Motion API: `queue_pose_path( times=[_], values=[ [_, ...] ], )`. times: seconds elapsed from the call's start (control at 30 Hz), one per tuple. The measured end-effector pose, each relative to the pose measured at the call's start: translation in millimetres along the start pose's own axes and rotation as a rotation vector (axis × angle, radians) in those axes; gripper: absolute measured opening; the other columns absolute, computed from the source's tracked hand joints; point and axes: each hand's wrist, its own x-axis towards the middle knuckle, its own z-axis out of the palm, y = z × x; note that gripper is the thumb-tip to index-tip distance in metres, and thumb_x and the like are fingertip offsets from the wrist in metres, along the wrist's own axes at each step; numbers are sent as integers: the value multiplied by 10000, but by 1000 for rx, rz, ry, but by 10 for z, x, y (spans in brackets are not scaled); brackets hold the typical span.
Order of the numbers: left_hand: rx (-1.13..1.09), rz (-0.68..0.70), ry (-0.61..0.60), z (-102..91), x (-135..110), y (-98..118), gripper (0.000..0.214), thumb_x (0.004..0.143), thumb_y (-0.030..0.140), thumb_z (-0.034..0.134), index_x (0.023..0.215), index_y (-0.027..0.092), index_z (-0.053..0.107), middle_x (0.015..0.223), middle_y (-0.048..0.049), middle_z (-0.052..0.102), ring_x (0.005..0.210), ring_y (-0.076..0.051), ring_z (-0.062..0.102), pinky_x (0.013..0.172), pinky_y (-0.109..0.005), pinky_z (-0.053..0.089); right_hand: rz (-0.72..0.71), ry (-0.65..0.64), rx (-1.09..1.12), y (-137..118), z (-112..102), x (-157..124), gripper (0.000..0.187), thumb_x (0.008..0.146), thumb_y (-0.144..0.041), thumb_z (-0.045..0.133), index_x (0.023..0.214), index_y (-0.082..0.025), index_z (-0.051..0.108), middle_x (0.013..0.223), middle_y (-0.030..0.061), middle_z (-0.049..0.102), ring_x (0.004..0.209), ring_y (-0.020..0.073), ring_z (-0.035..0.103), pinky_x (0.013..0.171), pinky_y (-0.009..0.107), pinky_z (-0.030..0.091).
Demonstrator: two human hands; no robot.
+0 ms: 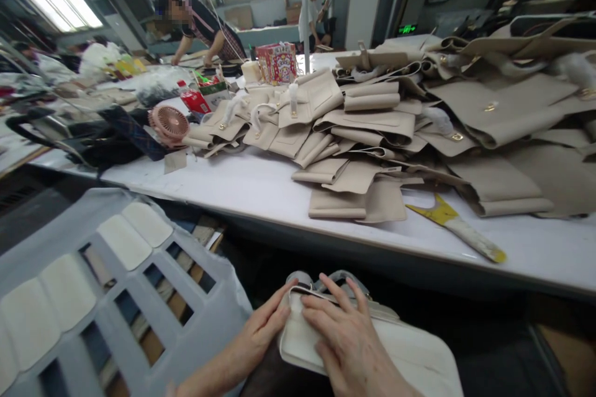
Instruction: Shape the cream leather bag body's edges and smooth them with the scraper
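An off-white handbag [414, 347] lies tilted across my lap at the bottom of the head view. Its handle [347, 277] at the far side looks wrapped in clear plastic. My left hand [261, 325] grips the bag's left corner, thumb along the edge; its other fingers are partly hidden. Spread out over the near panel is my right hand [347, 338], fingers apart, some reaching to the top edge. What lies under the right palm is hidden.
Beige leather bag pieces [367, 118] pile up on the white table [261, 183]. A yellow-ended tool [459, 226] lies near its edge. Left are a pink fan [168, 125] and a slotted grey rack [186, 298] with cream panels [125, 239]. Two people stand or sit beyond.
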Motion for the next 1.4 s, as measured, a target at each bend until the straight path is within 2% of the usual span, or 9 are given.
queue_pose_path(
  times=[0.1, 0.47, 0.6, 0.7, 0.9, 1.03, 1.13, 1.27, 1.4],
  values=[
    [-103, 52, 5, 57, 3, -29, 533, 927, 504, 564, 1414, 295, 515, 1518, -6, 455, 1428, -246, 357, 1220, -389, 226, 57, 25, 21, -93, -17, -6, 504, 805, -119, 466, 1240, -363, 539, 1452, -115, 522, 1502, 239, 172, 1181, 546, -48],
    [-367, 72, -27, 54, 74, -118, 500, 864, 505, 655, 1281, 229, 640, 1396, -75, 584, 1350, -335, 451, 1173, -469, 301, 91, 4, -8, -208, -26, -2, 457, 757, -240, 608, 1192, -340, 512, 1462, -93, 494, 1497, 265, 166, 1198, 547, -5],
    [-489, 92, 0, 108, 79, -226, 490, 891, 496, 622, 1309, 240, 621, 1436, -73, 550, 1388, -312, 416, 1202, -465, 252, 39, -12, -80, -138, 11, -9, 465, 817, -315, 617, 1259, -367, 481, 1478, -110, 485, 1488, 292, 174, 1179, 566, -45],
    [-501, 115, 13, 125, 69, -288, 512, 893, 541, 592, 1323, 263, 610, 1449, -66, 537, 1386, -316, 424, 1168, -454, 335, -63, 51, -226, -62, 99, -27, 515, 844, -305, 591, 1340, -317, 453, 1496, -75, 479, 1476, 315, 184, 1157, 540, -170],
    [214, 216, 183, 43, -28, -107, 622, 800, 451, 735, 1359, 241, 562, 1374, -67, 604, 1260, -288, 564, 1074, -352, 470, -165, 174, -428, -7, 202, -33, 513, 850, -245, 547, 1360, -216, 490, 1484, -48, 499, 1461, 338, 182, 1165, 546, -199],
    [431, 212, 212, 21, -128, 103, 383, 882, 454, 635, 1195, 236, 667, 1119, -45, 738, 950, -218, 719, 823, -244, 591, -152, 116, -410, -27, 159, -33, 549, 854, -264, 544, 1396, -216, 468, 1506, -47, 471, 1464, 384, 168, 1164, 680, -65],
    [631, 321, 287, 38, -165, 130, 298, 918, 418, 586, 1110, 222, 704, 964, -47, 765, 804, -196, 734, 720, -224, 593, -150, 87, -382, -49, 117, -32, 568, 844, -245, 550, 1406, -213, 471, 1499, -20, 482, 1454, 415, 205, 1131, 767, 77],
    [1010, 531, 393, 82, -177, 109, 294, 966, 317, 489, 1054, 136, 704, 817, -87, 744, 698, -208, 726, 628, -244, 571, -153, 156, -339, -69, 108, -13, 531, 845, -235, 567, 1374, -220, 514, 1447, -11, 544, 1443, 406, 264, 1140, 768, 100],
    [1229, 632, 376, 128, -169, 134, 330, 975, 206, 385, 1022, 70, 682, 747, -88, 712, 636, -216, 715, 543, -275, 545, -172, 206, -307, -70, 117, 1, 468, 890, -299, 578, 1349, -215, 540, 1416, 6, 577, 1425, 400, 315, 1147, 762, 110]
  ],
)
